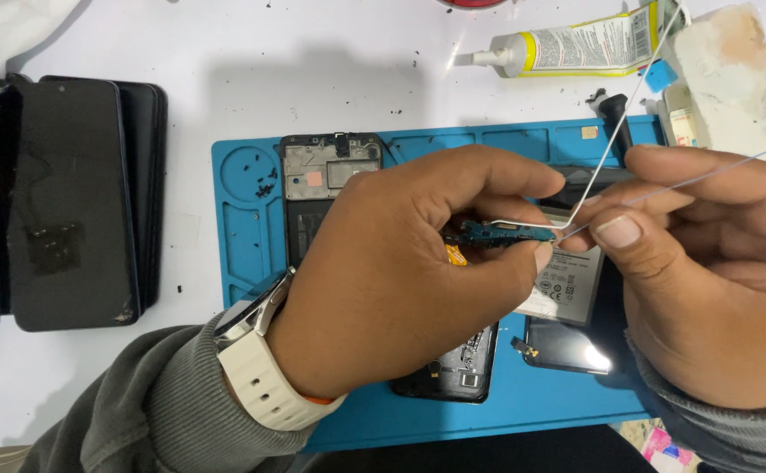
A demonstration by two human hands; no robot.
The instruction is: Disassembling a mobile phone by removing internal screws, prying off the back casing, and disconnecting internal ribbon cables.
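We hold a small teal circuit board (494,233) in the left hand (400,271), the grip narrow, with the thumb below and the fingertips above its edges. The board is thin, flat and rigid, studded with tiny metallic parts, and its long axis runs roughly left to right, level with the tabletop (182,79); a short orange flex tab (456,255) shows at its left end. It sits above the middle of the blue silicone work mat (243,228), between both hands. Our right hand (698,280) pinches a thin whitish wire (615,140) between thumb and forefinger; the wire bends near the board's right end and rises diagonally toward the upper right. On the left wrist we wear a watch with a ribbed cream strap (256,372) over a grey knit sleeve (138,403). Beneath the hands, an opened phone frame (322,171) lies on the mat, dark and rectangular, with a battery (562,280) bearing a white label just beside it and a small dark panel (567,346) lower down. Loose black screws (265,182) rest in the mat's round recess. To the left, a stack of glossy black phones (68,201) lies on the white tabletop. A glue tube (576,44) with a yellow label lies at the top, pointing left. The hands hide much of the phone frame.
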